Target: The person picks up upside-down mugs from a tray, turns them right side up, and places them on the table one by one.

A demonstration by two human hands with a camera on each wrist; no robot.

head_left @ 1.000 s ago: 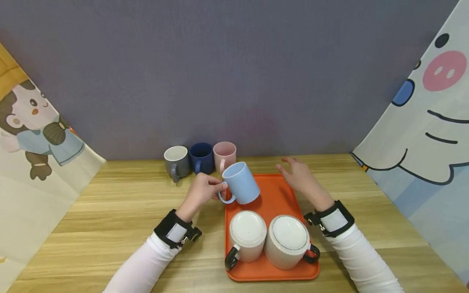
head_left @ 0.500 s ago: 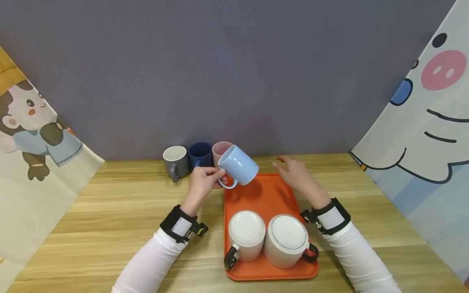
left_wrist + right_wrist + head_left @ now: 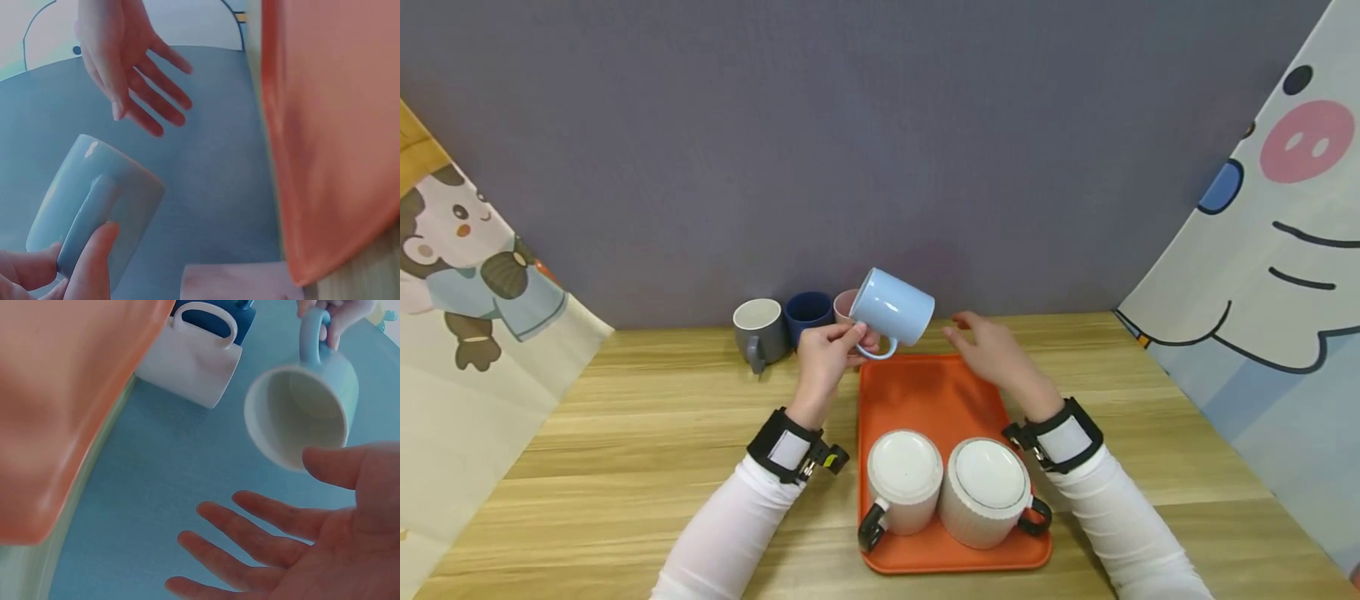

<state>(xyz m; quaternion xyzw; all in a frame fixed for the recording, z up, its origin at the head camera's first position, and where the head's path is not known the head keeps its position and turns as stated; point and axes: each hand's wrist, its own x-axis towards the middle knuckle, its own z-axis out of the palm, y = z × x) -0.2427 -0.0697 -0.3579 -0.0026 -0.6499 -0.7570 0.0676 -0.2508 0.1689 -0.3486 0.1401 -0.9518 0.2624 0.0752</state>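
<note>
My left hand pinches the handle of a light blue mug between thumb and fingers, above the far end of an orange tray. The mug lies tilted on its side. Its pale hollow mouth shows in the right wrist view and faces my right hand. That hand holds nothing; its fingers are spread and relaxed, a short gap from the mug. Behind the blue mug a pink mug is partly hidden in the head view.
A navy mug and a grey mug stand upright in a row with the pink one, by the grey back wall. Two ribbed white mugs with black handles rest upside down on the tray's near half.
My left hand has lifted the blue mug up and away from the tray, tipping it further onto its side. My right hand has shifted slightly left and farther away, toward the mug.
</note>
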